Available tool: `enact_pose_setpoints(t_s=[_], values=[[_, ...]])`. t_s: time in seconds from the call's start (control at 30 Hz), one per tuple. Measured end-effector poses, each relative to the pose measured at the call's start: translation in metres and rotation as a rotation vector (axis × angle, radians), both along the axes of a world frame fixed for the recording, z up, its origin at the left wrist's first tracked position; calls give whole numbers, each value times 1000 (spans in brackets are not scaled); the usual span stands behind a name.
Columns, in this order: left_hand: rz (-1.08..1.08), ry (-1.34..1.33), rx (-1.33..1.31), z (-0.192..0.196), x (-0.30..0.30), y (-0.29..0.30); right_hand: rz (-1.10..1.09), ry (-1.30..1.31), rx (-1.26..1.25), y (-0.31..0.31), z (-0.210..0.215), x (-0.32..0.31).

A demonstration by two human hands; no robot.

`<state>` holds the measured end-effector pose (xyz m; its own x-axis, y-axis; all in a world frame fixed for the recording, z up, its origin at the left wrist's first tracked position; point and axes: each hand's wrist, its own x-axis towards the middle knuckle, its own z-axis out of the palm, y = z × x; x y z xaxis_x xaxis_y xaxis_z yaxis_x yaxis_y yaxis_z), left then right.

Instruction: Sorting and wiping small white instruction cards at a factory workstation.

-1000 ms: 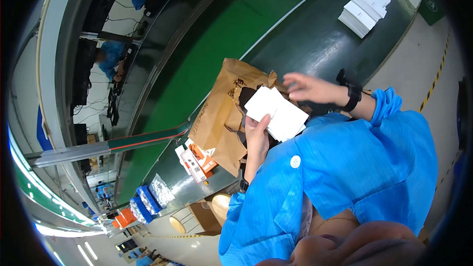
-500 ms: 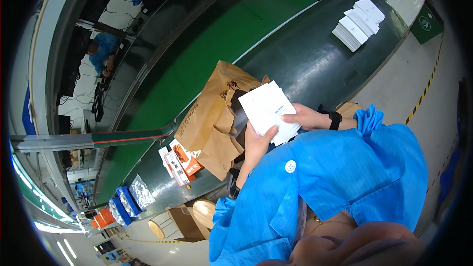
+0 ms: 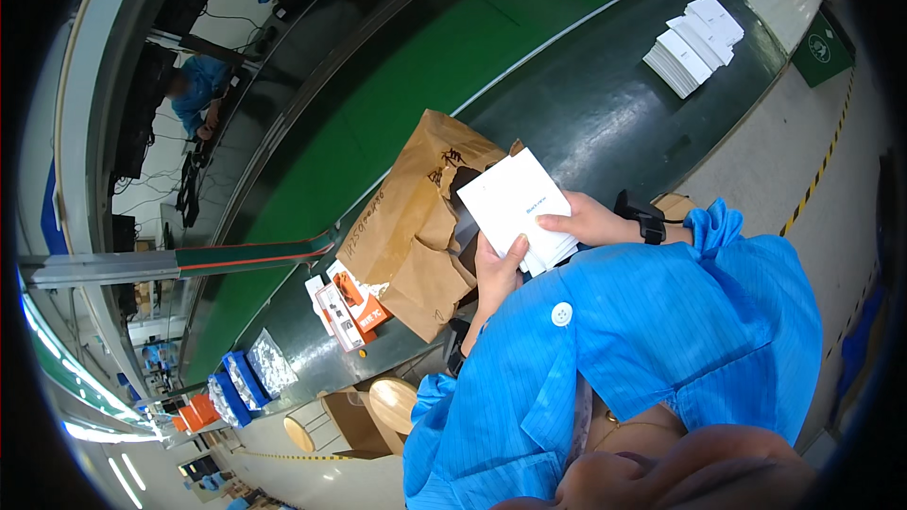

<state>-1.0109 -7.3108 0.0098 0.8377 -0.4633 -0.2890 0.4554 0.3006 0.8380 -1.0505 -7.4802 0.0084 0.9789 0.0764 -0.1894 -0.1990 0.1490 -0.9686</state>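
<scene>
A stack of white printed booklets [image 3: 515,198] is held in front of my chest between both hands. My left hand [image 3: 498,274] grips its lower left side, thumb on top. My right hand [image 3: 590,222] clasps the right edge, its thumb also lying on the top sheet. Just left of the stack, a torn brown paper package [image 3: 402,236] with handwriting lies on the dark green table, its ragged opening facing the booklets. Farther off at the right end of the table lie fanned piles of similar white booklets [image 3: 694,45].
Left of the package lie orange and white boxes [image 3: 351,307], a clear plastic bag [image 3: 271,364] and blue bins [image 3: 236,387]. A green conveyor belt [image 3: 378,123] runs along the far side. Wooden stools [image 3: 392,403] stand below the table edge. Co-workers in blue [image 3: 200,90] sit beyond the belt.
The booklets in my hands look squared more evenly, with fewer corners sticking out at the top. Both hands keep their hold, and the view has shifted slightly.
</scene>
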Motion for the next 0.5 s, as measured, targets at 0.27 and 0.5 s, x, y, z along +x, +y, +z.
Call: enact_pose_setpoints(t_s=[0.27, 0.5], values=[[-7, -62, 47, -1, 5, 3, 88, -53, -369, -14, 12, 4], [74, -66, 58, 1, 4, 3, 10, -65, -484, -16, 7, 10]])
